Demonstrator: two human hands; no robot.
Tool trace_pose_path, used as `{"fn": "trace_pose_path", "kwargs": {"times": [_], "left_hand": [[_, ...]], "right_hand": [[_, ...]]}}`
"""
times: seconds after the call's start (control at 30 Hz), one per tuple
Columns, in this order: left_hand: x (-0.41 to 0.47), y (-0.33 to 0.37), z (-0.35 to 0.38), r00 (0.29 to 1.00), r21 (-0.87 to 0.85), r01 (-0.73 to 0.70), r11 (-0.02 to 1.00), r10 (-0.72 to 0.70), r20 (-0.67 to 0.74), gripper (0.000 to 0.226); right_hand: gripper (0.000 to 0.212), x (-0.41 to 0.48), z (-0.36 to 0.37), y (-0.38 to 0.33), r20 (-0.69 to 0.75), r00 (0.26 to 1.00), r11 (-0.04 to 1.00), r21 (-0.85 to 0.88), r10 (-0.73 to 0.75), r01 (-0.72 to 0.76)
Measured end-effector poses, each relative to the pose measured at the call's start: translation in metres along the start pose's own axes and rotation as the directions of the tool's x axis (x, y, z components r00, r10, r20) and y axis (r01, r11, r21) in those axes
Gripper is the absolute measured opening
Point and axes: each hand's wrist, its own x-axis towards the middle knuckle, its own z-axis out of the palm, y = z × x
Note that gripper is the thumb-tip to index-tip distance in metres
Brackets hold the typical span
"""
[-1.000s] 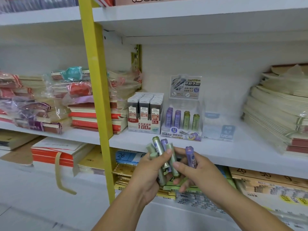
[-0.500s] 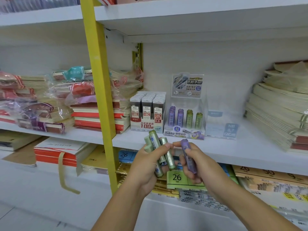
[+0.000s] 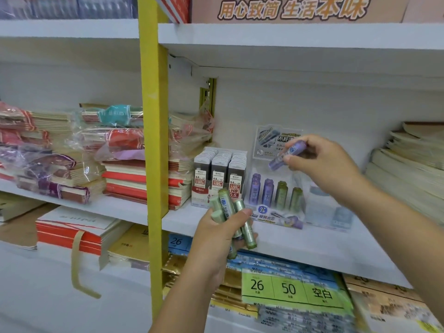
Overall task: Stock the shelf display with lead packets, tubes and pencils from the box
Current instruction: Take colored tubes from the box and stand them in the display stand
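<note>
Stocking looks partway done: right hand [image 3: 323,164] pinches a purple tube [image 3: 287,155] above the display [image 3: 280,218]; left hand [image 3: 215,241] grips green tubes [image 3: 248,233].

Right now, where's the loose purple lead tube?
Head view, right of centre: the purple tube is pinched in the right hand, tilted, above the clear display stand on the middle shelf, in front of its header card.

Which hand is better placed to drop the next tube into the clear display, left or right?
Right. The right hand pinches one purple tube just above the clear display, over its purple row. The left hand sits lower, in front of the shelf, its grip full of green tubes.
</note>
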Motion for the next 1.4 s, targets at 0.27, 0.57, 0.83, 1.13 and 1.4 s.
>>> {"fn": "trace_pose_path", "kwargs": {"times": [0.27,0.57,0.83,1.13,1.4], "left_hand": [[0.027,0.006,0.002,0.998,-0.045,-0.059,0.997,0.059,-0.009,0.05],[0.039,0.009,-0.001,0.997,-0.047,-0.08,0.996,0.081,0.008,0.071],[0.033,0.01,0.0,0.997,-0.033,-0.08,0.996,0.081,0.01,0.069],[0.029,0.011,-0.005,0.997,0.023,-0.065,0.998,0.064,0.052,0.065],[0.029,0.011,-0.009,0.996,0.044,-0.058,0.997,0.055,0.074,0.066]], "right_hand": [[0.029,0.068,0.019,0.015,0.283,0.95,0.915,-0.403,0.13,-0.005],[0.02,0.082,0.024,0.032,0.381,0.886,0.909,-0.404,0.265,-0.099],[0.031,0.069,0.029,0.033,0.29,0.95,0.876,-0.481,0.115,0.041],[0.006,0.068,0.012,0.028,0.434,0.871,0.895,-0.445,0.23,-0.014],[0.007,0.065,0.019,0.038,0.398,0.908,0.78,-0.607,0.131,0.153]]}}
